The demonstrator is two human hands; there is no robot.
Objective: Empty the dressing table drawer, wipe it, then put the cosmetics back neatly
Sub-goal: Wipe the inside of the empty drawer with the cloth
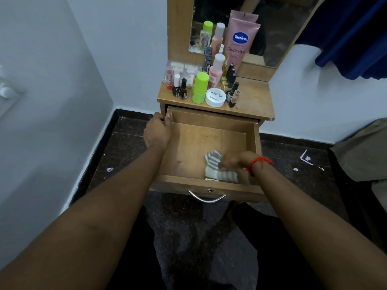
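Observation:
The wooden drawer (188, 143) of the dressing table is pulled out, and its bottom holds nothing but a cloth. My left hand (157, 130) grips the drawer's left side wall near the back corner. My right hand (232, 162), blurred, holds a grey and white striped cloth (215, 166) against the drawer floor near the front right. The cosmetics stand on the table top (253, 97): a pink Vaseline tube (240, 38), a green-capped bottle (200, 87), a white nail polish remover jar (215, 97), a pink bottle (216, 69) and several nail polish bottles (180, 88).
A mirror (272, 28) rises behind the cosmetics. A white wall stands close on the left, with a dark stone floor (188, 227) below carrying scraps of paper. A blue curtain (351, 38) hangs at the upper right, and a metal handle (207, 197) sticks out from the drawer front.

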